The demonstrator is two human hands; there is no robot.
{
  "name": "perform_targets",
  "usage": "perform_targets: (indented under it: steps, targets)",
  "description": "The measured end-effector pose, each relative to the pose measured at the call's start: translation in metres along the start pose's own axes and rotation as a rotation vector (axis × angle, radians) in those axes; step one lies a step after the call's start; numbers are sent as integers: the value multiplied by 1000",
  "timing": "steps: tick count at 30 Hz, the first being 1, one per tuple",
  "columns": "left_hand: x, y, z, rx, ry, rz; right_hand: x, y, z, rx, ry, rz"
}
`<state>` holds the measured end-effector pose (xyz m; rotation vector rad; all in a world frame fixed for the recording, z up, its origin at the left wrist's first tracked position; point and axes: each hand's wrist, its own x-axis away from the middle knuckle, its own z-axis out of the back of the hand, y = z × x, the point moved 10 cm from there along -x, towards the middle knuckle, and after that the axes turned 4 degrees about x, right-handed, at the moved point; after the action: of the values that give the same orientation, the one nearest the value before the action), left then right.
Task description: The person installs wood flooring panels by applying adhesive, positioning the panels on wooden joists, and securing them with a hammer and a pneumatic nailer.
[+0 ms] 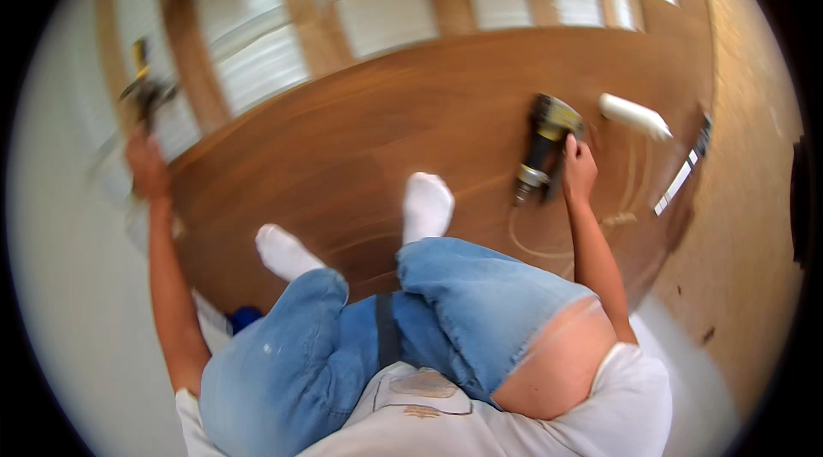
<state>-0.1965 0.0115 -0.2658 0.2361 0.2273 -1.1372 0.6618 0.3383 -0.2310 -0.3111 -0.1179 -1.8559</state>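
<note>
Jeans-clad knees (411,320) nearest; my right hand (578,172) grips the nail gun (543,148) on laid planks (386,123), left hand (146,167) closed around a blurred tool (144,93), bracing.

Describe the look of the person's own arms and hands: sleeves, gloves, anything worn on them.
Both arms are bare from the short white T-shirt sleeves down. The left hand and right hand wear no gloves; no watch, band or ring is visible, though the left hand is blurred. Below are blue jeans, torn at the right thigh, and white socks.
</note>
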Motion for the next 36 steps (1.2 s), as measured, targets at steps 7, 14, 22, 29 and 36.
perform_targets:
  steps: [7, 14, 22, 29, 36]
  targets:
    - [125, 129, 21, 290, -425, 33, 16, -7, -51, -207, -115, 34]
    - [194, 141, 43, 328, -451, 189, -9, -7, -58, 0, -132, 275]
    - [220, 136, 63, 346, -330, 222, 69, -185, -8, -558, -454, 335]
    - [255, 111, 83, 384, -173, 324, 224, -435, 37, -309, -979, 610]
    - [257, 18, 105, 325, 60, 552, 392, -604, -6, 184, -1231, 942]
